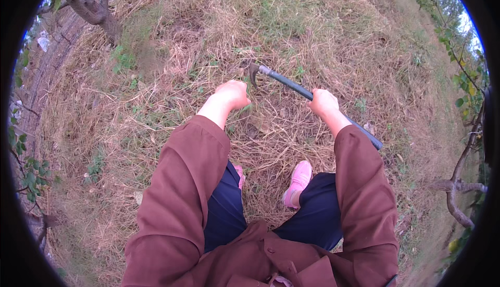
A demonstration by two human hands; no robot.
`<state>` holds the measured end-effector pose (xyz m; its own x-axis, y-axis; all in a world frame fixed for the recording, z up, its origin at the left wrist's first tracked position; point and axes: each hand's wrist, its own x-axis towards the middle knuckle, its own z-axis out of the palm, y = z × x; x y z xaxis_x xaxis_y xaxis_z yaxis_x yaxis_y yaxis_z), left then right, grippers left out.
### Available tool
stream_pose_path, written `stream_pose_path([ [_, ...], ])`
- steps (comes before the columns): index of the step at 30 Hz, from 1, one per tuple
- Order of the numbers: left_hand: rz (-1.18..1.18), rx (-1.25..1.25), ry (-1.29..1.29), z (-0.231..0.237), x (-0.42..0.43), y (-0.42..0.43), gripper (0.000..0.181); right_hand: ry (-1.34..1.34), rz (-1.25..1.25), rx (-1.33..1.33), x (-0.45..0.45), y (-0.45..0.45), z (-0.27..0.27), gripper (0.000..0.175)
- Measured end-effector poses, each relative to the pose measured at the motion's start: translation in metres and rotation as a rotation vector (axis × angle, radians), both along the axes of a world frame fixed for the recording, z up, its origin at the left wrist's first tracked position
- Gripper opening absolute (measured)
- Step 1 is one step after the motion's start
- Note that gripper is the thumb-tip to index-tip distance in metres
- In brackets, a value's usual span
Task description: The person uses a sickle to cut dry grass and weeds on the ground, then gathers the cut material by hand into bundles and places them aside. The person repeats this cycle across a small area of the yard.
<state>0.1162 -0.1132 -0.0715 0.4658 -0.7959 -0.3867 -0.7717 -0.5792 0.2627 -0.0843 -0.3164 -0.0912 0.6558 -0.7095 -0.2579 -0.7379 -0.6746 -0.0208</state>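
My right hand [324, 102] is closed around the dark handle of a sickle [291, 84], about midway along it. The sickle's curved metal blade [253, 75] points down towards the grass, a short way right of my left hand. The butt of the handle reaches back past my right forearm. My left hand [233, 93] is held low over the ground with its fingers curled; a few green blades show beside them, and whether they are gripped I cannot tell. Dry cut-looking grass [281, 131] and scattered green weeds lie beneath both hands.
My pink shoes [300, 175] stand on straw-like grass. A forked tree trunk [93, 12] rises at the upper left. Leafy branches [455, 185] reach in at the right edge, and more leaves [35, 179] hang at the left edge. Pale litter [43, 42] lies at the far left.
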Motion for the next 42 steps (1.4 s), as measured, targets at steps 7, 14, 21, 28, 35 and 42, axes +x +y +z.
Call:
stream_pose_path([
  [7, -0.027, 0.139, -0.089, -0.027, 0.019, -0.011, 0.034, -0.171, -0.162, 0.052, -0.007, -0.010, -0.016, 0.034],
  [14, -0.277, 0.287, -0.180, -0.058, 0.014, -0.039, 0.028, -0.237, -0.332, 0.385, 0.001, -0.032, -0.048, 0.035],
  [21, -0.388, 0.261, -0.221, -0.078, 0.020, -0.063, 0.025, -0.222, -0.342, 0.402, 0.008, -0.037, -0.073, 0.027],
  [28, -0.501, 0.281, -0.218, -0.121, 0.020, -0.084, 0.028, -0.149, -0.300, 0.443, 0.020, -0.034, -0.093, 0.028],
  [35, -0.496, 0.262, -0.179, -0.156, 0.026, -0.093, 0.038, -0.318, -0.583, 1.007, 0.010, -0.045, -0.123, 0.023],
  [42, -0.448, 0.126, -0.279, -0.175, 0.044, -0.088, 0.040, -0.311, -0.586, 1.008, -0.030, -0.042, -0.114, 0.014],
])
